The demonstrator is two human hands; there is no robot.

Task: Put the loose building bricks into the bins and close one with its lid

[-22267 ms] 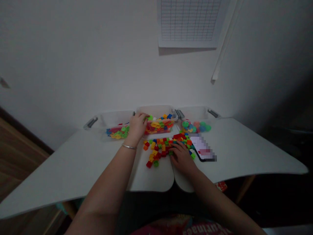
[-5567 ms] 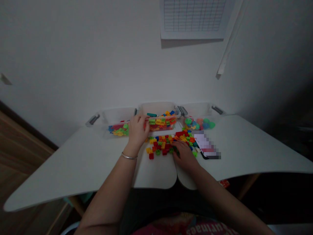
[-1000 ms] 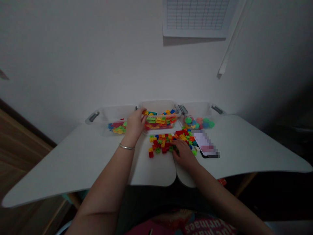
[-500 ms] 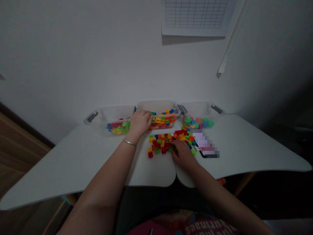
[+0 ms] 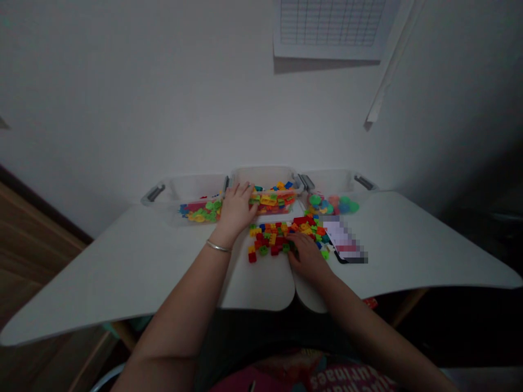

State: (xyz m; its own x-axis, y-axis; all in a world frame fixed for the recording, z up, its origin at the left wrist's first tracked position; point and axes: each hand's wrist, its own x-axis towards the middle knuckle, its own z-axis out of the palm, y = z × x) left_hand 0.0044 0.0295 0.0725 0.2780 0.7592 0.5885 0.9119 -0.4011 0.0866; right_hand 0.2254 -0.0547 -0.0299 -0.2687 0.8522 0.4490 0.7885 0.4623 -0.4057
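Note:
My left hand [image 5: 237, 207] is at the left front of the middle clear plastic bin [image 5: 261, 177], its fingers spread and thumb apart, with nothing seen in it. Colourful toy building bricks [image 5: 272, 200] fill the lower part of that bin. On the table in front lies a loose pile of small bricks [image 5: 265, 239] in red, yellow, green, orange and blue. At the pile's right front side my right hand [image 5: 307, 256] rests low, fingers curled together over the bricks. Whatever is under its fingertips is too small and too covered to make out.
The left bin [image 5: 196, 188] holds green, yellow and blue pieces; the right bin [image 5: 330, 182] holds round coloured pieces. A phone [image 5: 345, 239] lies right of the pile. The white table [image 5: 171, 272] has a notched front edge. A gridded paper [image 5: 329, 27] hangs on the wall.
My left hand's fingers have spread out and its thumb has moved away from them at the middle bin. My right hand stays in place on the pile.

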